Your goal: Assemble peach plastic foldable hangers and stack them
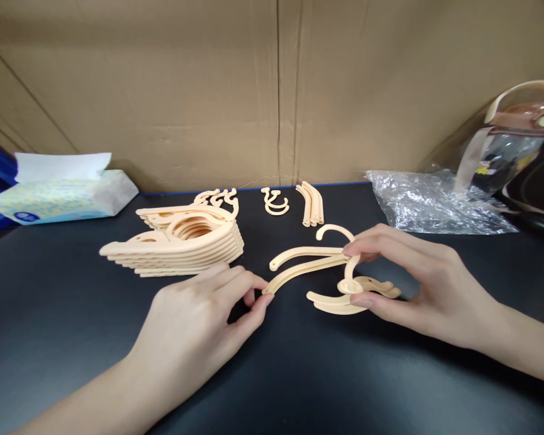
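Note:
My left hand pinches the lower end of a cream, curved, grooved hanger arm between thumb and fingertips. A second curved arm runs just behind it. At their right ends, my right hand grips a cream plastic hanger with a hook, its thumb low and fingers high. The hook's oval base faces me. Below it, more curved pieces extend left, and others show behind the thumb. How these parts join is partly hidden by my fingers.
A stack of cream folding hangers sits left, with several hooks behind it. Loose hooks and a bundle of curved arms lie at the back. Around them are a tissue pack, clear plastic wrap and a bottle.

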`<state>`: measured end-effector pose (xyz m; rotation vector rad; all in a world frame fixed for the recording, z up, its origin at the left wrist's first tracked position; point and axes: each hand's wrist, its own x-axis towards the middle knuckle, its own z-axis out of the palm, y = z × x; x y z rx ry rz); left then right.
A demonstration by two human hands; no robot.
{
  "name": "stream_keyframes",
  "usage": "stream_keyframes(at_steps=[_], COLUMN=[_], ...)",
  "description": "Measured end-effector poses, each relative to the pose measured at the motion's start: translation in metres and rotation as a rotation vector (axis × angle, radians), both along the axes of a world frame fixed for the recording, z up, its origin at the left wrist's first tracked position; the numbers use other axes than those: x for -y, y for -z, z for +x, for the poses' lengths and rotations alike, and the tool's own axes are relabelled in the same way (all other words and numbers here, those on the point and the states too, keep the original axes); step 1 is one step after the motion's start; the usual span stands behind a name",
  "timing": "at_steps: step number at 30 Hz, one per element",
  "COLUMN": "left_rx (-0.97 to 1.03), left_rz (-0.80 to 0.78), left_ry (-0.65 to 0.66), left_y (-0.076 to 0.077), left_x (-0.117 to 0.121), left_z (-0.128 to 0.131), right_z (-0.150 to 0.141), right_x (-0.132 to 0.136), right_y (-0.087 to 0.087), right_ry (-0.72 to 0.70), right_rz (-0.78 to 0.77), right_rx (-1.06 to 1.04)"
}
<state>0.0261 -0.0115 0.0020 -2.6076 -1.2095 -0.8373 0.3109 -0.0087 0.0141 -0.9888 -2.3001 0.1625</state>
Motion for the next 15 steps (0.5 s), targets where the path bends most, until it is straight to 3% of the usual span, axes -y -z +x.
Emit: stream_keyframes(at_steps=[11,15], left_rx=[-0.179,-0.214], left_rz=[0.136,0.153], left_ry=[0.115,0.132], left_y=[-0.0009,0.0017], left_x=[-0.0017,-0.0024], left_z=[-0.0044,-0.0065], right_z=[0.0025,0.0016], right_x=[-0.0020,-0.0042], right_y=[-0.0016,-0.0006], right_ry=[0.036,0.051], right_rz=[0.071,0.028], right_rx=[-0.019,-0.058])
